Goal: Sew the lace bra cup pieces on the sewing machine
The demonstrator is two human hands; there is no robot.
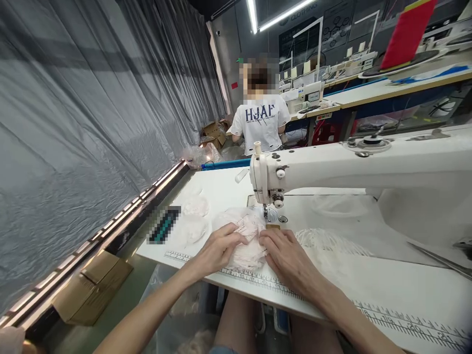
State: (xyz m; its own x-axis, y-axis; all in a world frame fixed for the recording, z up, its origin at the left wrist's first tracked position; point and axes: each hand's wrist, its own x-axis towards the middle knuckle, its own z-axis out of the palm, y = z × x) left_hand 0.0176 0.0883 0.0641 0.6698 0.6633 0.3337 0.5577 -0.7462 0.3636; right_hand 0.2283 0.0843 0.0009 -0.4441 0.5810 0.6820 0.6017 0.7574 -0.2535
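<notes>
A bunched piece of pale pink, gathered fabric lies on the white table in front of the sewing machine needle. My left hand pinches its left side between thumb and fingers. At the fabric's right edge, close to the presser foot, the curled fingers of my right hand press and grip it. The white sewing machine stands just beyond both hands. Its needle area is beside the cloth, and I cannot tell whether any fabric is under the foot.
More white fabric pieces lie to the left, and white fringed trim to the right. Scissors rest at the far right. A ruler tape runs along the front edge. A cardboard box sits lower left; a person is beyond the machine.
</notes>
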